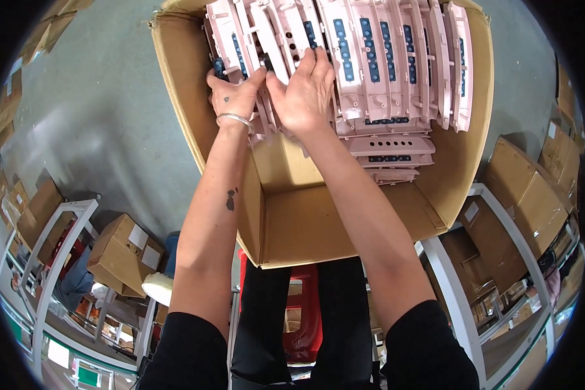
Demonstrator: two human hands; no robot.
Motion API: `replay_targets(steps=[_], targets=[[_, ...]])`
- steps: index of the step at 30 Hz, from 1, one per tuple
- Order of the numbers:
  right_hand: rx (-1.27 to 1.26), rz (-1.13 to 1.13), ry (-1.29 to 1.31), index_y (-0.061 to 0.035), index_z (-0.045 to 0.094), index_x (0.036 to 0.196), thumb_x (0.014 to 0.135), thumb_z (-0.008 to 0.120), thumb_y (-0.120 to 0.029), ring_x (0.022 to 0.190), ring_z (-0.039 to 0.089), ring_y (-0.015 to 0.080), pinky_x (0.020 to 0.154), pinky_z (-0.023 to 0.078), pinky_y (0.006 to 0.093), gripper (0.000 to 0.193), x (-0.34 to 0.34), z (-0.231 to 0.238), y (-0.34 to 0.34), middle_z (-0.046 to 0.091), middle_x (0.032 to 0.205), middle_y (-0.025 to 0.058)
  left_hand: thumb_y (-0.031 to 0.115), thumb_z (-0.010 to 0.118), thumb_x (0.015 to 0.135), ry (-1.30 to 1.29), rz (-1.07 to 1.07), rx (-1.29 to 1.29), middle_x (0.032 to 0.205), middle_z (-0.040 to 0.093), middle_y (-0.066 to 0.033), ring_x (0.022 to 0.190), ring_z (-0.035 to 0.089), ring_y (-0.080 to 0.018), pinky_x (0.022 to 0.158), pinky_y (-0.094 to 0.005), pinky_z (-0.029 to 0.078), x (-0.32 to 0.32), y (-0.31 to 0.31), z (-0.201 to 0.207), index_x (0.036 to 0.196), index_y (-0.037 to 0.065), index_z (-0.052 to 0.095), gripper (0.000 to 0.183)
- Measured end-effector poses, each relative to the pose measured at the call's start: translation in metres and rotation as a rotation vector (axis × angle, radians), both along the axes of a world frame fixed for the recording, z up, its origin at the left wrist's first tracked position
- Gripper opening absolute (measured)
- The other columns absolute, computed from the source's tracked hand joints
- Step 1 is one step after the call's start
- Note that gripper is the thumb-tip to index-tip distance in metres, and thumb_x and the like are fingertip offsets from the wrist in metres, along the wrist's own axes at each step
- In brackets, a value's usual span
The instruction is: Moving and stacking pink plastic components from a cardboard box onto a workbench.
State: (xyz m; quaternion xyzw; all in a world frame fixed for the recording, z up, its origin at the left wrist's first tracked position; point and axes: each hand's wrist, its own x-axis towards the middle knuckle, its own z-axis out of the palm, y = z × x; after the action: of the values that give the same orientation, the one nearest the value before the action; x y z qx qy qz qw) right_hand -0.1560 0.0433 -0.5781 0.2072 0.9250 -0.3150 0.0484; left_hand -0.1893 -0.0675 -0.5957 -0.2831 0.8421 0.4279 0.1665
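A large cardboard box (195, 123) stands open in front of me, with rows of curved pale pink plastic panels (391, 97) packed on edge. Many panels carry a strip of dark blue round buttons (342, 52); another shows a row of bare holes. At the row's left end, my left hand (235, 97) has thumb and fingers closed around pink panels. Just to its right, my right hand (303, 94) grips a panel with holes (291, 44), thumb on the near left, fingers over the far right side. The panels' lower parts under my palms are hidden.
More pink panels (396, 144) lie flat below the upright row. A red stool (305, 325) is under the box, near my legs. Grey metal frames (65, 240) stand at left and right, with closed cardboard boxes (125, 253) beside them on the grey floor.
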Motion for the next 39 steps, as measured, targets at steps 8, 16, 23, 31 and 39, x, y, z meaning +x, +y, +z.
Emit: replay_targets(steps=[8,16,23,31,39], targets=[[-0.143,-0.164,-0.022,0.0124,0.021,0.128,0.07,0.064,-0.046,0.125,0.018,0.0368,0.105,0.018,0.0402,0.093,-0.008,-0.007,0.007,0.024,0.132,0.027,0.03,0.082,0.053,0.084,0.017,0.389,0.119,0.044,-0.0225,0.107,0.047,-0.0274,0.093,-0.03,0.037,-0.005,-0.009,-0.014,0.128,-0.012,0.013,0.11],[-0.168,-0.142,-0.16,0.013,0.023,0.126,0.055,0.073,-0.049,0.121,0.026,0.0365,0.101,0.026,0.039,0.107,-0.022,-0.01,0.016,0.028,0.126,0.0282,0.043,0.085,0.047,0.034,-0.134,0.366,0.122,0.038,-0.0247,0.115,0.04,-0.0285,0.098,-0.0307,0.031,-0.011,-0.029,-0.02,0.129,-0.013,0.007,0.126],[-0.161,-0.079,-0.175,0.0108,0.037,0.115,0.048,0.073,-0.054,0.115,0.032,0.0362,0.101,0.025,0.0397,0.1,-0.034,-0.01,0.023,0.04,0.117,0.0251,0.038,0.083,0.052,0.048,-0.052,0.512,0.122,0.04,-0.0229,0.113,0.042,-0.0274,0.097,-0.0315,0.033,-0.005,-0.03,-0.039,0.129,-0.009,0.014,0.113],[-0.077,0.062,-0.201,0.0112,0.023,0.127,0.048,0.068,-0.068,0.117,0.034,0.0384,0.099,0.031,0.0384,0.121,-0.031,-0.008,0.008,0.031,0.128,0.0279,0.039,0.07,0.069,-0.103,-0.076,0.659,0.106,0.056,-0.0113,0.101,0.051,-0.0191,0.086,-0.0312,0.04,-0.009,-0.041,-0.048,0.109,-0.002,0.051,0.061],[-0.261,0.057,-0.34,0.0061,0.015,0.133,0.047,0.072,-0.054,0.12,0.028,0.0447,0.1,0.029,0.045,0.119,-0.036,-0.001,0.008,0.022,0.133,0.0297,0.04,0.063,0.075,-0.221,0.059,0.795,0.106,0.057,-0.0108,0.101,0.051,-0.0188,0.088,-0.0317,0.04,-0.009,-0.032,-0.027,0.107,-0.002,0.056,0.053]])
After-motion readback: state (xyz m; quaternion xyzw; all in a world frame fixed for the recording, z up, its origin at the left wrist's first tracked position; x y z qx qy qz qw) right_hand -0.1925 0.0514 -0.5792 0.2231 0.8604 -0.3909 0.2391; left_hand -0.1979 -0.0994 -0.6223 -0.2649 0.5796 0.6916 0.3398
